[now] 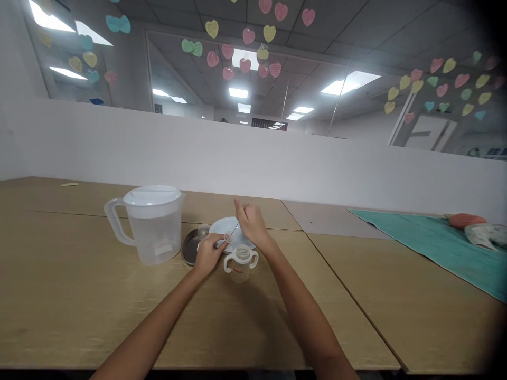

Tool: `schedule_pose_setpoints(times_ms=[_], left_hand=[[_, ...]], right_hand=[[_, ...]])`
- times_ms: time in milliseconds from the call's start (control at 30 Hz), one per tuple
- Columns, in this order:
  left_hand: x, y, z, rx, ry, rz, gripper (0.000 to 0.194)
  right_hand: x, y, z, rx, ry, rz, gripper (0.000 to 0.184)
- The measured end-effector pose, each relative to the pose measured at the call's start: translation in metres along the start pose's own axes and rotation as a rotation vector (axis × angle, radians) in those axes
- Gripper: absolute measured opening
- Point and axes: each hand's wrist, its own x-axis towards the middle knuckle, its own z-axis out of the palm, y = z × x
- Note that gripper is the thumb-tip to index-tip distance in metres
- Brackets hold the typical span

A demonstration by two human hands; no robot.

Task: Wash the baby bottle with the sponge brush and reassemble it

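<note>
My left hand (208, 255) is closed on a small clear round bottle part (228, 238), held above the edge of a white plate (224, 224). In a closed grip, my right hand (252, 224) has a thin stick (235, 229) that slants down to the clear part; whether its tip is inside is too small to tell. Just below the hands, a two-handled baby bottle (240, 269) stands upright on the table with its neck uncovered. A dark metal dish (189, 247) lies left of my left hand, with a clear dome-shaped cover (203, 230) at its far edge.
To the left stands a translucent lidded pitcher (154, 227), its handle pointing left. On the right, a green cloth (431, 248) covers part of the wooden table (119, 311), with a doll-like figure (481, 232) lying on it. A white wall (245, 163) rises behind the table.
</note>
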Motion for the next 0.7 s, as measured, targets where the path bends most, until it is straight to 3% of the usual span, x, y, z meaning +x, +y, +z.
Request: schedule_pose_setpoints(times_ms=[300, 567, 700], left_hand=[[0.004, -0.01, 0.0, -0.033, 0.032, -0.063, 0.021], [0.009, -0.01, -0.003, -0.054, -0.066, 0.02, 0.023], [0.008, -0.004, -0.002, -0.101, -0.06, 0.006, 0.022]], right_hand=[[-0.013, -0.01, 0.034, -0.174, -0.172, -0.047, 0.058], [-0.016, -0.026, 0.006, -0.047, -0.085, -0.065, 0.063], [-0.015, -0.021, 0.012, -0.131, -0.05, -0.054, 0.063]])
